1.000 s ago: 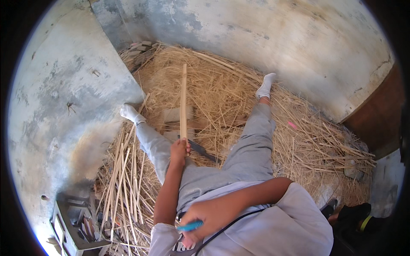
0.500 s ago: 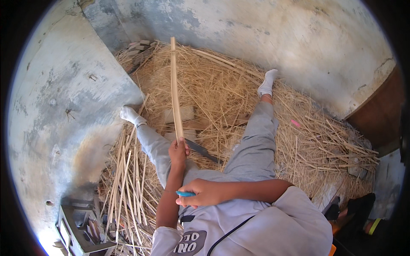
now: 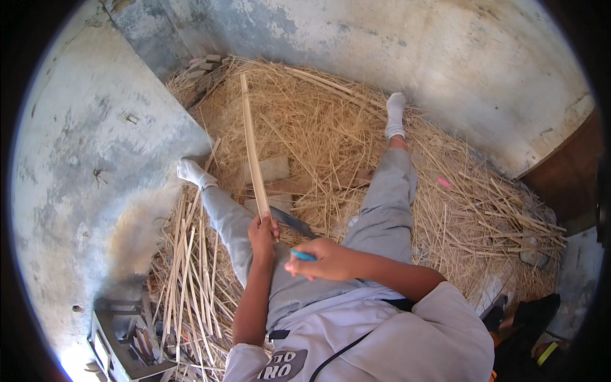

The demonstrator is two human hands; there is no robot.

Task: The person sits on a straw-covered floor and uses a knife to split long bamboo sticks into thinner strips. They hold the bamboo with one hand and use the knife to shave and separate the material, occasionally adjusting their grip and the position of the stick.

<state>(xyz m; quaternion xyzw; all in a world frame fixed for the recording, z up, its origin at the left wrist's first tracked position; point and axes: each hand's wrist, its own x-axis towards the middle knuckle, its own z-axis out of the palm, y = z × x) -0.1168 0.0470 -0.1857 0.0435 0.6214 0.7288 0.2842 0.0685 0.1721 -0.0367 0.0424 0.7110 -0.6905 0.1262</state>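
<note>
My left hand [image 3: 262,235] is closed round the near end of a long, pale bamboo strip [image 3: 252,149], which points away from me between my legs. My right hand [image 3: 324,260] is closed on a short blue thing [image 3: 303,256]; only its blue end shows by the thumb, the rest is hidden in the fist. That hand is above my lap, to the right of my left hand and apart from it. Just beyond both hands, a dark flat blade [image 3: 291,221] slants between my thighs, its near end close to my right knuckles.
Straw and shavings [image 3: 318,121] cover the floor between my outstretched legs, with a flat block [image 3: 267,170] among them. Split strips [image 3: 188,274] lie at left beside a grey frame-like box [image 3: 121,344]. More strips [image 3: 509,223] lie at right. Weathered walls [image 3: 407,51] stand close around.
My right hand has moved up and to the right with the blue thing, away from my left forearm. The bamboo strip's far end has swung left and a little lower.
</note>
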